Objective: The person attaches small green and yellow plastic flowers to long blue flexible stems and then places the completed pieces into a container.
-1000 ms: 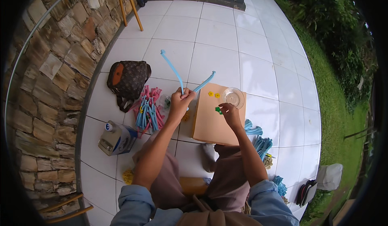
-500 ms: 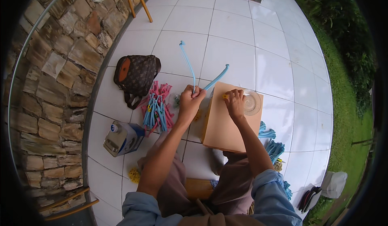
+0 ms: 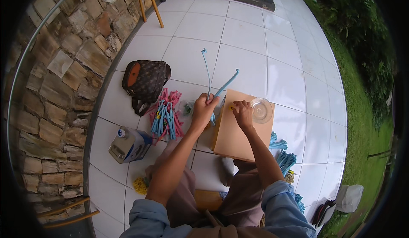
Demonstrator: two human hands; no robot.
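Note:
My left hand (image 3: pixel 202 111) is closed around light blue cord-like strips (image 3: pixel 227 83) with knobbed ends. One thin strand rises nearly straight from the fist, a thicker one slants up to the right, and a short blue end hangs below. Over the cardboard box (image 3: pixel 236 138), my right hand (image 3: pixel 242 115) pinches a small yellow piece (image 3: pixel 232 108), mostly hidden by the fingers. Beside that hand, a clear round dish (image 3: pixel 261 110) rests on the box's far right corner.
Pink and blue strips (image 3: pixel 167 118) lie piled at left, near a brown patterned backpack (image 3: pixel 147 81) and a metal can (image 3: pixel 130 145). Yellow pieces (image 3: pixel 140 185) sit by my left leg. Bundles of blue strips (image 3: pixel 286 161) lie right of the box. A stone wall (image 3: pixel 64 97) borders the left.
My right hand has moved left, away from the dish, with the yellow piece. The strips in my left hand have shifted, and a blue end now shows below the fist.

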